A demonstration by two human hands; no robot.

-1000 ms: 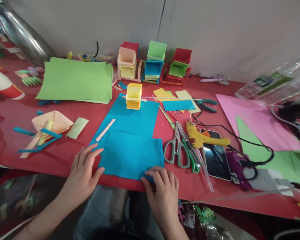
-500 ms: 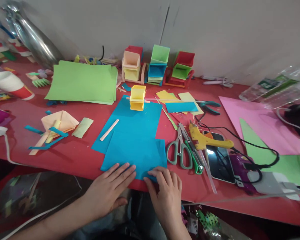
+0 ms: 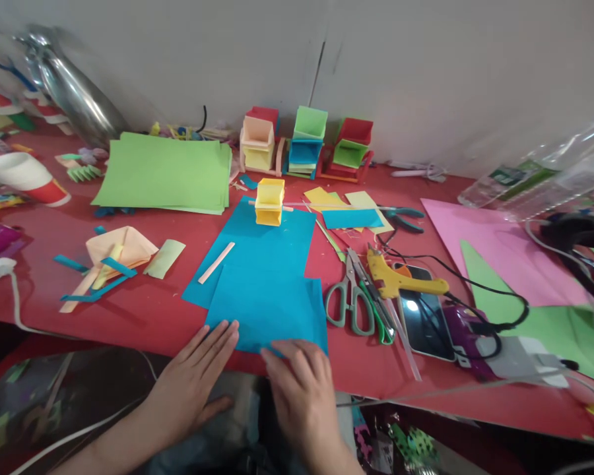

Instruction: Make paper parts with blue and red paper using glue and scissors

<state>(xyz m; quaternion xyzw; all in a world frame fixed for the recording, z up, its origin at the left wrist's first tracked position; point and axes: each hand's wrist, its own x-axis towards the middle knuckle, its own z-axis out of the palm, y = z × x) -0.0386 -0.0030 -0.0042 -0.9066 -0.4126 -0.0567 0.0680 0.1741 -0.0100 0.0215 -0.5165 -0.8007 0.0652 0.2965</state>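
A blue sheet of paper (image 3: pixel 270 307) lies at the table's near edge, partly over another blue sheet (image 3: pixel 277 244). My left hand (image 3: pixel 198 363) lies flat on its near left corner, fingers stretched out and thumb off the table edge. At the near edge, right of the middle, my right hand (image 3: pixel 299 379) has its fingers bent, thumb and fingertips close together on the paper; they are slightly blurred. A small yellow folded paper box (image 3: pixel 270 201) on a thin stick stands on the farther sheet. A pale wooden strip (image 3: pixel 216 262) lies left of it.
Scissors (image 3: pixel 350 297), a cutter (image 3: pixel 376 300), a yellow glue gun (image 3: pixel 400 277) and a phone (image 3: pixel 426 323) lie to the right. Green sheets (image 3: pixel 163 171) are stacked at the back left. Paper box models (image 3: pixel 304 142) stand by the wall. Blue strips (image 3: pixel 99 287) lie left.
My right hand has slid left along the near edge of the blue sheet. My left hand has moved left and slightly down, towards the corner. The view has shifted slightly.
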